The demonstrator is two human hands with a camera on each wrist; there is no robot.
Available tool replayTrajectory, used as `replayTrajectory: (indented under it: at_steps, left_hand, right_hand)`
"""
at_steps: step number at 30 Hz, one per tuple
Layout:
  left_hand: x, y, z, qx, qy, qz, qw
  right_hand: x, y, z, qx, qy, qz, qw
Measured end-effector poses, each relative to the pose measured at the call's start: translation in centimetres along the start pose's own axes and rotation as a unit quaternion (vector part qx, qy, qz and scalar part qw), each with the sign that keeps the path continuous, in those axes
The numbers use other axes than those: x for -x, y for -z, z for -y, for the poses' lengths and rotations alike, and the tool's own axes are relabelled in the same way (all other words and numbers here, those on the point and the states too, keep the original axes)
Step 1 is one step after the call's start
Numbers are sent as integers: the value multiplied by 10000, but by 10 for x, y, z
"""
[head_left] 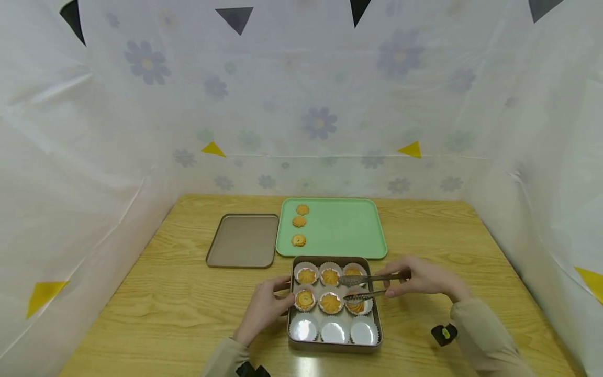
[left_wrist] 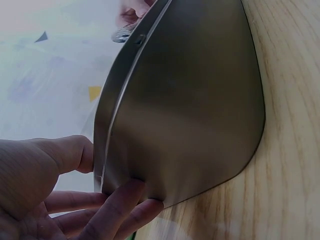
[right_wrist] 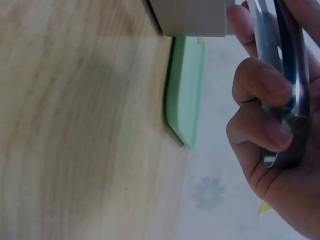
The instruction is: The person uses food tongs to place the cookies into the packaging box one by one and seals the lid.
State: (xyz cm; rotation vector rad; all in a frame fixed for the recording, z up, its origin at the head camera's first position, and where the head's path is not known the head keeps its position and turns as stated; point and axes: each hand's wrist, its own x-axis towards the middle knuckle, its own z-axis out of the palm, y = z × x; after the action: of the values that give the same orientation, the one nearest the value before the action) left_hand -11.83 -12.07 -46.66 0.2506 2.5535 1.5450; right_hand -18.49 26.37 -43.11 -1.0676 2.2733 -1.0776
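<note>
A deep brown metal baking pan [head_left: 334, 348] holds paper cups in three rows. Flower-shaped cookies, among them a golden cookie [head_left: 331, 303], sit in the back and middle rows; in the front row, a paper cup [head_left: 303, 327] shows its shiny bottom. My left hand [head_left: 265, 310] grips the pan's left wall, thumb at the rim [left_wrist: 111, 125] and fingers against the outside. With curled fingers my right hand [head_left: 424, 277] holds metal tongs [head_left: 374, 278]. Their tips are spread over the right column, overlapping the middle-row cookie [head_left: 356, 307] there.
Behind the pan lies a green tray [head_left: 344, 228] with three cookies down its left side, such as a round cookie [head_left: 299, 240]. A shallow brown tray [head_left: 244, 241] sits left of it. White flowered sheeting [head_left: 320, 104] encloses the wooden table [head_left: 188, 293].
</note>
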Motion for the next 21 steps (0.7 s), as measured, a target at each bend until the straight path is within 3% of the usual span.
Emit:
replayTrajectory:
  at_steps: [10, 21]
  left_hand:
    - [2, 0, -2, 111, -20, -12, 9999]
    - [1, 0, -2, -15, 32, -18, 10000]
  right_hand:
    - [9, -14, -15, -804, 83, -560, 9952]
    - [5, -29, -10, -1103, -953, -1477, 9782]
